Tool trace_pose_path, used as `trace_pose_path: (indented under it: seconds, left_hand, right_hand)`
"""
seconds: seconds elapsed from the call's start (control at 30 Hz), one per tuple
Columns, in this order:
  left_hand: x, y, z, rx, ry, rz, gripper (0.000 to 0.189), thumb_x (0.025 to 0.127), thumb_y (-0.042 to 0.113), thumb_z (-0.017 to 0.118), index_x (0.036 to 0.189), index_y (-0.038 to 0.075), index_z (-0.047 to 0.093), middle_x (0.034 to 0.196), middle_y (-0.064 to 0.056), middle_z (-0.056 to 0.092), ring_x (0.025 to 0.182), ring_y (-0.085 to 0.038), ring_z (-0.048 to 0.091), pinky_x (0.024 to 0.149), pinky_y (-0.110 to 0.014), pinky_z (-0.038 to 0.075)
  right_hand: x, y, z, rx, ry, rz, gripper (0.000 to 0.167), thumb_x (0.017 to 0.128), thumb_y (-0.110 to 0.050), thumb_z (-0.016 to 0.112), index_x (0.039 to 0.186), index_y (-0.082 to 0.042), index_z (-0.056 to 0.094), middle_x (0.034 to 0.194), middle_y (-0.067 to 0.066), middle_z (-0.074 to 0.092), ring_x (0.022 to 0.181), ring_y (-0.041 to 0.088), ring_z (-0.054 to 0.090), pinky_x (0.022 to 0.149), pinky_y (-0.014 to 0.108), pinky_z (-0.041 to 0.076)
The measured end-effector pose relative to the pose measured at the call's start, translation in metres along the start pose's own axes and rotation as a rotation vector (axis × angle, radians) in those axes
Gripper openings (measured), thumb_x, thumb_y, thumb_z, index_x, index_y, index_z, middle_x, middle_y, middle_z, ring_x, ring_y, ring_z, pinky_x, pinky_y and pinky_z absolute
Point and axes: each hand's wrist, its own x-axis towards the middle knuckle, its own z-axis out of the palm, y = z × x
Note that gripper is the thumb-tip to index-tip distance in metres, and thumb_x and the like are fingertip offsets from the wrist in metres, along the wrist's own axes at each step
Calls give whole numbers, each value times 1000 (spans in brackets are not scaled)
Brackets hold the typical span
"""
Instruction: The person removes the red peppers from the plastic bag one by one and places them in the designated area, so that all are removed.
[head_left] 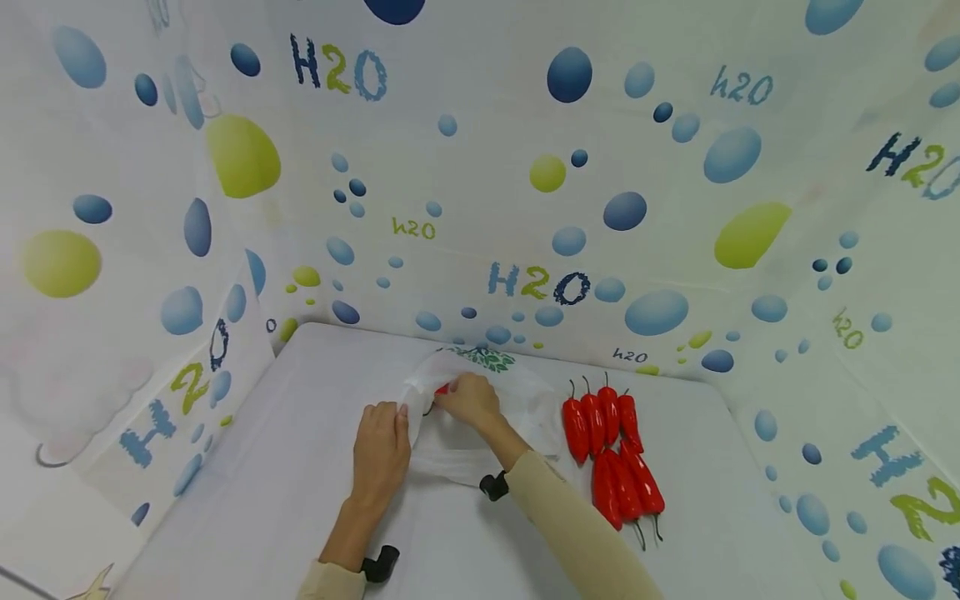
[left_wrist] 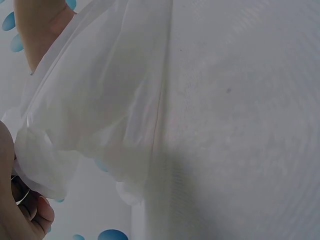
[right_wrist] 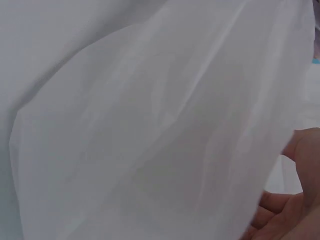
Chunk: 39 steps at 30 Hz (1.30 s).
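A thin white plastic bag (head_left: 453, 437) with a green leaf print lies in front of me. My left hand (head_left: 381, 446) grips the left edge of its mouth; the left wrist view shows curled fingers (left_wrist: 42, 212) at the bag (left_wrist: 95, 105). Over the bag's opening, my right hand (head_left: 471, 400) holds a red chili pepper (head_left: 442, 389). Only a bit of the pepper's red body and its dark stem show past the fingers. In the right wrist view the bag (right_wrist: 150, 130) hides the pepper and part of the right hand (right_wrist: 295, 200).
Several red chili peppers (head_left: 609, 425) lie in two rows on the white table (head_left: 712, 467), right of the bag. Behind the table and at its sides hangs a curtain (head_left: 480, 183) with blue and green dots.
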Motion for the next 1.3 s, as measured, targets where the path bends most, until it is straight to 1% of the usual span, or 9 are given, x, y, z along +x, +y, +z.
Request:
trace_pose_path:
  seconds: [0.07, 0.13, 0.23, 0.33, 0.47, 0.7, 0.93, 1.1, 1.3]
  left_hand:
    - [0, 0, -1, 2, 2, -1, 20, 106, 8, 56, 87, 1, 54, 78, -10, 52, 74, -28, 45, 63, -39, 40]
    - [-1, 0, -1, 5, 3, 0, 20, 106, 8, 56, 88, 1, 54, 78, -10, 52, 74, -28, 45, 64, -39, 40]
    - [-1, 1, -1, 2, 3, 1, 19, 106, 9, 55, 89, 1, 55, 78, -10, 53, 74, -28, 46, 64, -39, 40]
    - [0, 1, -2, 1, 0, -2, 20, 106, 9, 55, 89, 1, 55, 78, -10, 52, 74, -28, 46, 64, -39, 40]
    - [-2, 1, -1, -1, -13, 0, 21, 107, 10, 54, 89, 1, 55, 77, -9, 52, 74, -27, 46, 63, -39, 41]
    - [-2, -1, 0, 11, -26, -5, 23, 109, 13, 53, 89, 2, 54, 78, -8, 52, 75, -26, 45, 64, -39, 41]
    - [-2, -1, 1, 12, -26, 7, 23, 109, 12, 53, 88, 2, 54, 77, -8, 51, 74, -27, 46, 63, -39, 41]
    - [-1, 0, 0, 20, -35, 12, 23, 108, 11, 53, 87, 2, 53, 76, -8, 51, 75, -26, 46, 63, -38, 41]
    - [-2, -1, 1, 19, -44, -1, 22, 108, 11, 54, 89, 2, 53, 77, -8, 51, 74, -26, 45, 63, -38, 41]
  right_hand:
    - [2, 0, 5, -1, 6, 9, 47, 89, -40, 78, 59, -16, 52, 54, -7, 45, 53, 11, 45, 49, 27, 33]
    - [5, 1, 11, 1, 17, 19, 54, 90, -39, 76, 54, -18, 42, 49, -8, 36, 48, 10, 39, 45, 27, 29]
    - [9, 2, 17, 5, 41, 39, 56, 91, -36, 74, 51, -19, 39, 46, -8, 35, 46, 11, 39, 44, 27, 28]
    - [13, 2, 20, 5, 59, 57, 50, 91, -35, 74, 55, -18, 44, 50, -6, 44, 48, 13, 46, 45, 28, 33]
    - [18, 1, 21, -30, 48, 94, 40, 91, -35, 72, 63, -17, 51, 59, -2, 55, 55, 17, 53, 49, 31, 40]
    - [22, -3, 24, -78, 54, 132, 32, 91, -36, 70, 71, -16, 54, 65, 1, 57, 59, 19, 55, 51, 34, 44]
    - [21, -2, 18, -47, 50, 135, 29, 85, -34, 75, 69, -13, 62, 70, 2, 64, 64, 20, 60, 56, 31, 48]
    - [25, 3, 16, 7, 36, 182, 33, 83, -39, 80, 80, -8, 70, 80, 4, 67, 69, 18, 60, 62, 29, 50]
    - [23, 6, 14, 144, 19, 222, 33, 81, -37, 84, 86, -6, 72, 64, 2, 67, 58, 15, 65, 53, 25, 49]
